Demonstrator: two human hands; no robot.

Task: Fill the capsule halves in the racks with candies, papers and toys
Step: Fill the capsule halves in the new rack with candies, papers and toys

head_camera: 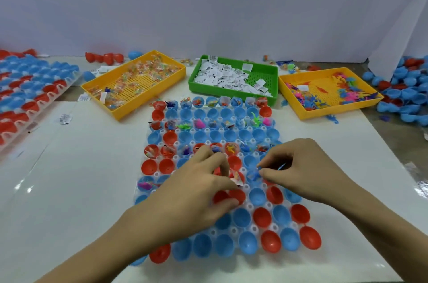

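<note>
White glossy tabletop (69, 190) backed by a pale blue-white wall carries the work. At its centre lies a clear plastic rack (251, 228) with round pockets seating red and blue capsule halves (247, 242), smooth hollow cups with their mouths up. Alternate rows toward the far end of the rack hold small toys, wrapped candy and slips; the nearest rows sit bare. The left hand (196, 194) hovers over the middle of the rack, fingers curled, thumb and fingertips pinching a small wrapped item with a white paper edge above a red half. The right hand (303, 169), just right of it, has fingers curled and pinches a small blue toy (254, 175) at a blue half; a thin blue piece shows in its palm. Beyond the rack stand three perforated plastic trays: a yellow tray (104, 92) of clear-wrapped candies to the far left, a green tray (231, 93) of white printed paper slips straight behind, and a second yellow tray (328, 112) of pink, blue and orange rubbery toys to the far right. Well left of the rack lies another filled rack (27, 88) of closed capsules. Loose blue and red halves (403, 95) are heaped at the far right edge.
</note>
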